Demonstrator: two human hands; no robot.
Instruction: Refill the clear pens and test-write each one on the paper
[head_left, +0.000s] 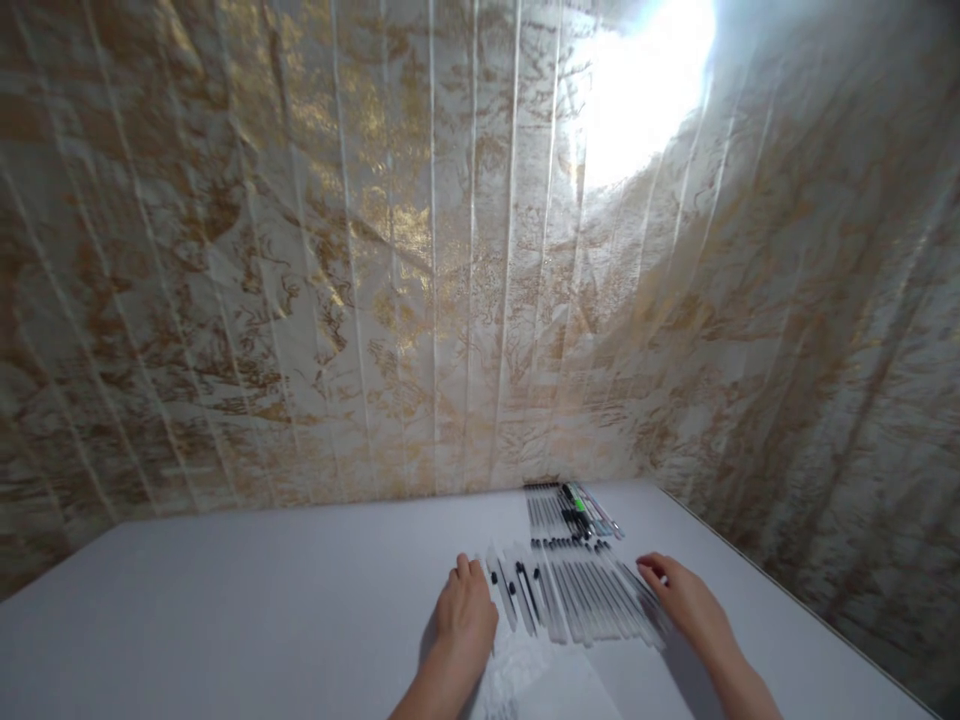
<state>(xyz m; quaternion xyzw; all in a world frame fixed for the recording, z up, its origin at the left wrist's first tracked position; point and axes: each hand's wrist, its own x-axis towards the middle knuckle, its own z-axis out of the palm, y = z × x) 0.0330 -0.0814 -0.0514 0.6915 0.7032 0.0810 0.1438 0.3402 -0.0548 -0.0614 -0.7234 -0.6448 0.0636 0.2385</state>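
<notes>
A row of clear-barrelled pens with dark caps lies side by side on the white table. To its left, a few looser pens rest at slight angles on clear plastic wrapping. My left hand is at the left of these pens, back up, with its fingers curled down. A thin tip shows beside its palm edge, but what the fingers hold is hidden. At the right end of the row is my right hand. Its fingers are bent, with thumb and forefinger a little apart beside the outermost pens, and I see nothing between them.
Behind the row lie a second group of pens and several thicker markers, one with a green band. Clear wrapping and a white sheet are at the near side. A gold-patterned curtain hangs behind the white table.
</notes>
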